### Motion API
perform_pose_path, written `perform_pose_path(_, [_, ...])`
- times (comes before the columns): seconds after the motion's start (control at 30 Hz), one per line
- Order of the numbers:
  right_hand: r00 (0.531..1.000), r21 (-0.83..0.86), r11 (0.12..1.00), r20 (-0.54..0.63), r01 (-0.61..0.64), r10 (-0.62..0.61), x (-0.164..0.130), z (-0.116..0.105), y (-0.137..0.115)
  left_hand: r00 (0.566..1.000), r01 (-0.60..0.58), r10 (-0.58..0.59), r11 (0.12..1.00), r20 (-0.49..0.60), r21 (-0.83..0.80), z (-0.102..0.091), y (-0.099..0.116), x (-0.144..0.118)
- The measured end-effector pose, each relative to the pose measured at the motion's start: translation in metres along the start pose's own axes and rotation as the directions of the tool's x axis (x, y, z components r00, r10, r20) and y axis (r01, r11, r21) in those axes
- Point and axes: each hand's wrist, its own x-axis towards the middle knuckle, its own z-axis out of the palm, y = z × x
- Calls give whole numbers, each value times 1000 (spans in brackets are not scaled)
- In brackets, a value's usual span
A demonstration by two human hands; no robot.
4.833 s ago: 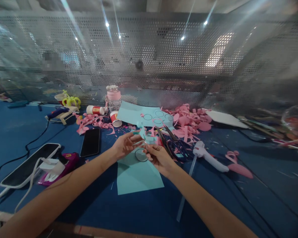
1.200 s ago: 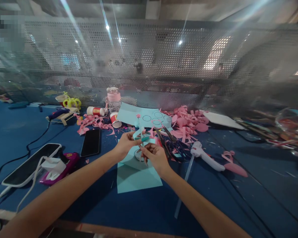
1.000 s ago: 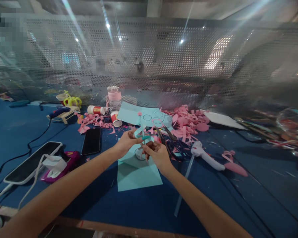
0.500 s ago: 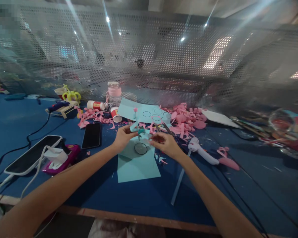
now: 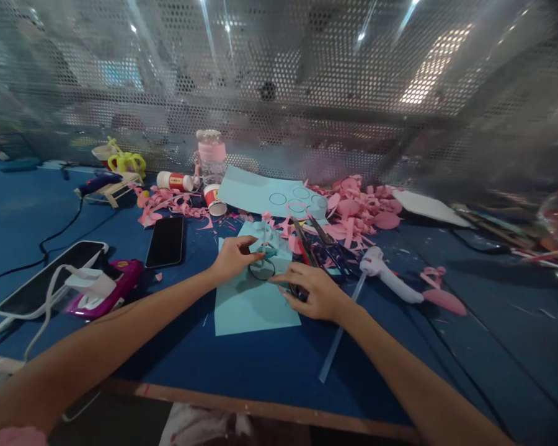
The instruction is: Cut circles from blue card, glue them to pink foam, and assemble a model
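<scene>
My left hand [image 5: 235,257] is closed in a pinch on a small paper craft piece [image 5: 266,238], with light-blue and teal parts, a thin pale stem and a pink tip. It stands over a light-blue paper sheet [image 5: 255,313]. A dark-outlined circle [image 5: 261,277] shows on that sheet just below the piece. My right hand [image 5: 314,291] is open to the right of the circle, fingers stretched out and thumb apart. Its fingertips are near the circle; whether they touch the paper I cannot tell. Behind that hand lie scissors [image 5: 305,241], their handles partly hidden.
A white glue gun [image 5: 390,275] with a long glue stick [image 5: 337,350] lies right. Pink paper scraps [image 5: 353,210] and another blue sheet with circles [image 5: 251,188] are behind. A phone [image 5: 165,241], power bank [image 5: 51,279], paper cups [image 5: 174,181] and bottle [image 5: 211,155] stand left and back.
The craft piece has come down nearer the sheet in my left hand. My right hand has moved down and opened its fingers, away from the piece. The camera view has tilted downward.
</scene>
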Motion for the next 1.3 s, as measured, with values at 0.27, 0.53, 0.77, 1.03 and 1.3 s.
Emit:
perform_pose_path(0.27, [998,1,999,-31,46,-46,-1,4,3,1000,2,-3,998,21,64,1,2,0])
perform_pose_path(0.53, [999,23,999,-30,31,-31,0,3,1,998,12,-17,996,53,91,0,-2,-1])
perform_pose_path(0.77, [999,46,999,-31,13,-12,0,4,1,997,29,-30,999,69,18,2,-4,0])
perform_pose_path(1.03, [1000,54,998,-19,-11,13,-1,4,2,996,11,-15,999,83,51,1,3,1])
perform_pose_path(1.3, [1000,72,997,-9,-29,30,-1,3,2,994,4,-13,997,109,79,1,0,1])
